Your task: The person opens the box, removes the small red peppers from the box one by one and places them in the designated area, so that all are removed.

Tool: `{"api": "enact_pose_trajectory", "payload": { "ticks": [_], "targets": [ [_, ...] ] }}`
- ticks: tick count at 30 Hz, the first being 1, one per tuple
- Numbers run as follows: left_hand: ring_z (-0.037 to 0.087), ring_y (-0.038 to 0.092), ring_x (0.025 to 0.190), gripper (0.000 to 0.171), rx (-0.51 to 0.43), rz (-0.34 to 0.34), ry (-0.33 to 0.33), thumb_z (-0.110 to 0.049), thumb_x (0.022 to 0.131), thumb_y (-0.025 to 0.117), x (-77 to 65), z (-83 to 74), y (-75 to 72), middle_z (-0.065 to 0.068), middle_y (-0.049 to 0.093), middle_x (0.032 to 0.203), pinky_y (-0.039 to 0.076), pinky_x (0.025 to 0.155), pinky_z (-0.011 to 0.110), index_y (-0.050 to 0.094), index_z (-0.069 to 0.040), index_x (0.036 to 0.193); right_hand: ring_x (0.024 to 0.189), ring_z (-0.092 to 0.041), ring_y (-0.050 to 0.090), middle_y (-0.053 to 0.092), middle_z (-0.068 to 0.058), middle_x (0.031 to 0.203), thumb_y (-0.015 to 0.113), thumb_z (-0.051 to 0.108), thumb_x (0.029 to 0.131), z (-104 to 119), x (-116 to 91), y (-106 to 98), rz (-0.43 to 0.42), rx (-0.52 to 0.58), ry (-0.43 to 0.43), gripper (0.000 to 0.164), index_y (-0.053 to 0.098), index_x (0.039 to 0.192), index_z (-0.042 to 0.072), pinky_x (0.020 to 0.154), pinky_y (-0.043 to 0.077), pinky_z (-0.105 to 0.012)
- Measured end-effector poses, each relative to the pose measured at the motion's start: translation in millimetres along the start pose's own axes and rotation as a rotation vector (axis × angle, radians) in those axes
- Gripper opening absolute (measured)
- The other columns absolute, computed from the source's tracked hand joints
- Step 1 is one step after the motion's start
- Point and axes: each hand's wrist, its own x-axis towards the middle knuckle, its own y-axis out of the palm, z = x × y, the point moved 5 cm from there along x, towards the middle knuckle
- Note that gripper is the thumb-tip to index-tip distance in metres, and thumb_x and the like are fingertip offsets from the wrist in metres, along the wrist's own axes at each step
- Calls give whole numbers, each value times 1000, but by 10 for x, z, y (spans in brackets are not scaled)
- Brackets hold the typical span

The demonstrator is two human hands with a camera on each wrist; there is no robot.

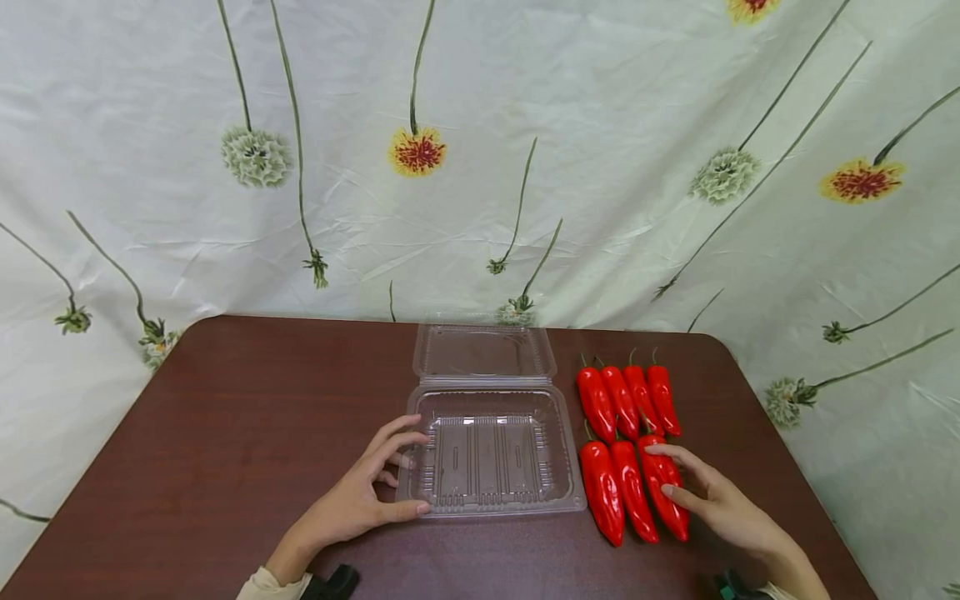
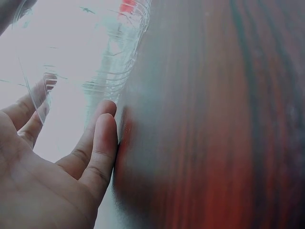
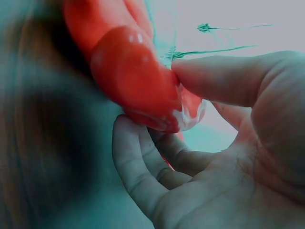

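A clear plastic clamshell box [image 1: 491, 510] lies with its lid folded back on the table. Beside its left edge is my left hand [image 1: 360, 500], fingers loosely extended along the rim and thumb at the front left corner. The left wrist view shows some of those fingers [image 2: 105, 133] next to the clear wall. To the right of the box lie several glossy red chili peppers [image 1: 600, 492] in two rows. My right hand [image 1: 723, 504] holds the rightmost front pepper [image 1: 662, 483] between thumb and fingers; the right wrist view shows this pepper [image 3: 136, 76] up close.
The transparent lid [image 1: 483, 350] reaches toward the table's back edge. The back row of peppers [image 1: 618, 400] sits close behind the front row. A dark brown wooden table [image 1: 225, 467] carries everything, and a flower-printed white cloth [image 1: 480, 167] hangs behind it.
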Motion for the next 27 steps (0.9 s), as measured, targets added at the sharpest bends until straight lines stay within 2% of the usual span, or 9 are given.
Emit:
{"api": "enact_pose_trajectory", "payload": {
  "ticks": [4, 9, 12, 16, 19, 23, 27],
  "targets": [
    [22, 49, 108, 69, -2, -2, -2, -22, 86, 81, -5, 0, 3, 10, 19, 162, 47, 79, 30, 46, -13, 145, 123, 16, 40, 45, -14, 148, 64, 22, 99, -15, -19, 7, -20, -55, -1, 50, 47, 145, 18, 95, 44, -19],
    [22, 49, 109, 69, 5, -5, 1, -22, 86, 81, -2, -3, 4, 11, 19, 162, 48, 79, 31, 46, -12, 145, 124, 16, 40, 48, -15, 145, 65, 20, 98, -12, -24, 29, -43, -84, -49, 49, 49, 144, 16, 95, 43, -18],
    [22, 49, 109, 69, 6, -4, 2, -22, 86, 81, 3, -10, 3, 12, 20, 162, 48, 79, 31, 46, -12, 145, 123, 14, 43, 49, -17, 144, 65, 17, 97, -8, -15, 51, -55, -70, -84, 50, 49, 144, 13, 94, 44, -17],
    [21, 49, 109, 69, 3, 0, 0, -22, 86, 81, 6, -20, 4, 12, 20, 162, 48, 78, 30, 46, -12, 145, 122, 12, 46, 52, -16, 141, 67, 14, 96, -6, -6, 73, -90, -107, -140, 51, 50, 144, 11, 92, 45, -16],
    [20, 49, 109, 69, 4, 3, -5, -22, 86, 81, 1, -20, 4, 11, 19, 162, 47, 78, 30, 46, -13, 145, 112, 6, 56, 53, -17, 139, 68, 10, 95, 1, 0, 84, -105, -120, -160, 51, 51, 143, 10, 84, 50, -19],
    [20, 50, 108, 68, 15, -7, 9, -22, 86, 81, -19, -25, 3, 11, 20, 162, 47, 77, 29, 47, -13, 144, 96, -4, 64, 50, -24, 138, 65, 9, 97, 5, 4, 98, -81, -108, -148, 50, 49, 143, 8, 73, 53, -25],
    [22, 52, 107, 68, 35, -23, 42, -22, 85, 82, -34, -44, 3, 12, 23, 160, 48, 77, 28, 48, -12, 143, 95, -5, 64, 49, -23, 138, 66, 14, 97, -25, 8, 87, -84, -118, -109, 50, 50, 145, 10, 73, 53, -26]
  ]
}}
